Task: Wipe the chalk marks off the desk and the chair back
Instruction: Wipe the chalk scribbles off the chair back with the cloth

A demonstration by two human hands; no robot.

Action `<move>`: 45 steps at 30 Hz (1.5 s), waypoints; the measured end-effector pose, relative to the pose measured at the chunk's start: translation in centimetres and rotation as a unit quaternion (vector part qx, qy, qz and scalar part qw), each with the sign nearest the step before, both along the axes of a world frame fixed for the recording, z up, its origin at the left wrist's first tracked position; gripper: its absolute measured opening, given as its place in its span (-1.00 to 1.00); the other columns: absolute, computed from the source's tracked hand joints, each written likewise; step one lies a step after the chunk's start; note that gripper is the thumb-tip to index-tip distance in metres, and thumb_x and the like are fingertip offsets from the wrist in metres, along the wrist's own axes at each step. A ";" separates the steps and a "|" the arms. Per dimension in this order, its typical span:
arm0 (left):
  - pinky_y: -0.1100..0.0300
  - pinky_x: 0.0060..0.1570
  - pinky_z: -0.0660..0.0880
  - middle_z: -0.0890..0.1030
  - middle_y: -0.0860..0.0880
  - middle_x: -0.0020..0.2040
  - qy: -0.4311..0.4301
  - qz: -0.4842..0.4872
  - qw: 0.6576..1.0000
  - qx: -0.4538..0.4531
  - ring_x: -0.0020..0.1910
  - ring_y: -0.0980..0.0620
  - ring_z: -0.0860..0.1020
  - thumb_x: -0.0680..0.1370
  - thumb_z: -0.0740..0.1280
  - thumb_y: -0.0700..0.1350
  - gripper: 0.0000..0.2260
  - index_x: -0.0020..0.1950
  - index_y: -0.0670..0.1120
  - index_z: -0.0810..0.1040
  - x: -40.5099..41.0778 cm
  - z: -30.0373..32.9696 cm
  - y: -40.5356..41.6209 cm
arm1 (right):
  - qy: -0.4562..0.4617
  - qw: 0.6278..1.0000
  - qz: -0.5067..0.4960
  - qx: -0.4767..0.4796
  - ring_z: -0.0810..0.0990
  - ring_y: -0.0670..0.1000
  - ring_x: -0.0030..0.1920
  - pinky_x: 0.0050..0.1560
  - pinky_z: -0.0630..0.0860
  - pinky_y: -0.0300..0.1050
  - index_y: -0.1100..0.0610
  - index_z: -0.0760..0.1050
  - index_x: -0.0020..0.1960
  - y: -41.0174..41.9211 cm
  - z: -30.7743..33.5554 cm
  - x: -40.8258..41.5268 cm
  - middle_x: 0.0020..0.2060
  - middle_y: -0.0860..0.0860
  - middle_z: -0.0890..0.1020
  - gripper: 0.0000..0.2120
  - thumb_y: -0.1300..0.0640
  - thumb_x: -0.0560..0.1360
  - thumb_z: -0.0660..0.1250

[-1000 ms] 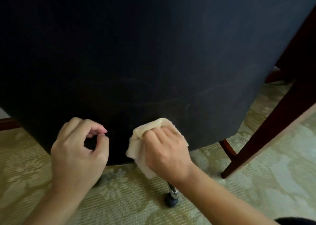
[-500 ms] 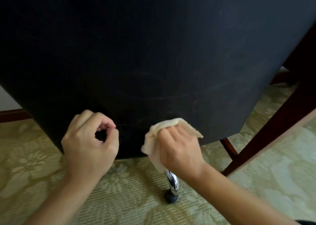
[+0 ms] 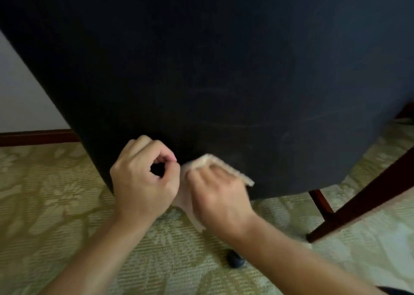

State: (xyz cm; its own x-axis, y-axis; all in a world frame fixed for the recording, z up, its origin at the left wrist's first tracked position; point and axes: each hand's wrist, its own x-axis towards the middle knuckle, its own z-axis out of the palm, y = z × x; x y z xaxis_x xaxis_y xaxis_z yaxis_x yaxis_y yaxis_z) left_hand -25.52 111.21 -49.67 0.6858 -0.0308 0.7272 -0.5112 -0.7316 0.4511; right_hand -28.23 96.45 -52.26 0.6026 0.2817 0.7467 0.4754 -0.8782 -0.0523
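Note:
The dark chair back [image 3: 224, 59] fills the upper view and carries faint chalk marks [image 3: 235, 124] across its lower half. My right hand [image 3: 219, 196] grips a cream cloth [image 3: 208, 161] and presses it against the bottom of the chair back; the hand is blurred by motion. Just left of it, almost touching the cloth, my left hand [image 3: 143, 178] is held against the chair's lower edge. Its fingers are curled, thumb and forefinger meet in a ring, and nothing shows inside.
A green patterned carpet [image 3: 56, 205] covers the floor. A dark red wooden leg and crossbar [image 3: 363, 207] slant at the right. A black chair foot [image 3: 234, 260] sits on the carpet under my right forearm. A white wall and brown baseboard [image 3: 33, 135] are at the left.
My right hand has swept the cloth leftward along the chair's lower edge, closing the gap to my left hand. The left hand keeps its curled shape. The view has shifted.

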 end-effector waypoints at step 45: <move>0.26 -0.12 0.51 0.55 0.23 0.12 0.235 0.113 0.892 -0.368 0.07 0.21 0.57 0.08 0.38 0.60 -0.20 0.21 0.30 0.31 0.0 -7.1 3.6 | -0.129 0.989 -0.006 0.079 0.37 -0.06 -0.39 -0.33 0.19 -0.26 0.15 0.45 -0.31 3.0 2.1 2.5 -0.42 -0.02 0.45 -0.74 0.31 0.55 0.23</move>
